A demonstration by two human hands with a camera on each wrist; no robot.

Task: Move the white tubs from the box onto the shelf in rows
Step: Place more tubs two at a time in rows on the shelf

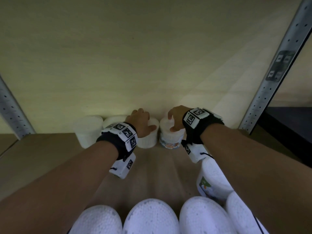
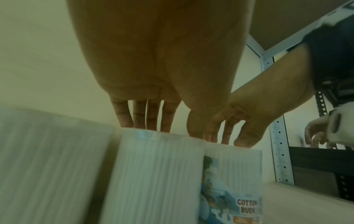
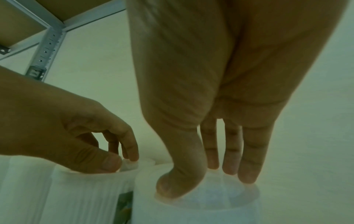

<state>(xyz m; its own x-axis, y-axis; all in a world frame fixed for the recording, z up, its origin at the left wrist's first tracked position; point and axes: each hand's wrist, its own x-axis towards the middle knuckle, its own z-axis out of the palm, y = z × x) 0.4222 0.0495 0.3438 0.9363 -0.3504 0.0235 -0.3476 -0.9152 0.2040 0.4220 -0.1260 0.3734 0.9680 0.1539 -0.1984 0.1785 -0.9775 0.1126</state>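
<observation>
Four white ribbed tubs (image 1: 87,130) are lined along the shelf (image 1: 33,154) back, mid-frame. The left hand (image 1: 141,122) and right hand (image 1: 176,118) each pinch a lid. Lower-frame tubs are cropped; labels are blurred.

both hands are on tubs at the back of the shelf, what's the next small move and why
Probably let go of both and draw the hands back. The left hand and right hand each hold the top of a tub, the plain tub and the cotton buds tub, which already stand upright on the shelf in line with two others.
</observation>
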